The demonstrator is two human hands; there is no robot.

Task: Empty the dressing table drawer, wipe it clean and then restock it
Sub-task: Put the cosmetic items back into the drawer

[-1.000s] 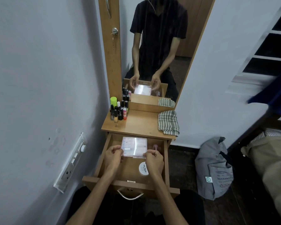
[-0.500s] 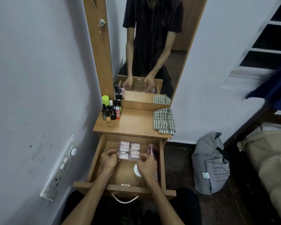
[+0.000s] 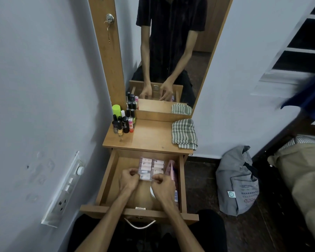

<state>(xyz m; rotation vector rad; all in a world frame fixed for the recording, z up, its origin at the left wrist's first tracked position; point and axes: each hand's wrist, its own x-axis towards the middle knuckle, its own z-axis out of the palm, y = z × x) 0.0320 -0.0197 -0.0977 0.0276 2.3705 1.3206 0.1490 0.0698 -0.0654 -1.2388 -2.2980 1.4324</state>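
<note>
The left hand [image 3: 128, 180] reaches into the open drawer [image 3: 108, 180], knuckles up, fingers curled and pinching the near left edge of the clear case [image 3: 151, 168] of pale pink items. The case lies flat on the drawer floor, reaching from the fingertips toward the drawer's back. The right hand [image 3: 163, 184] is curled the same way, pinching the case's near right edge. Just right of its fingers a pink item [image 3: 171, 169] stands against the drawer's side; under its wrist shows part of a white round jar [image 3: 151, 191]. A second ago the case was tilted up, catching light; now it lies flat, deeper in. Both forearms slope in from below, wrists straight.
</note>
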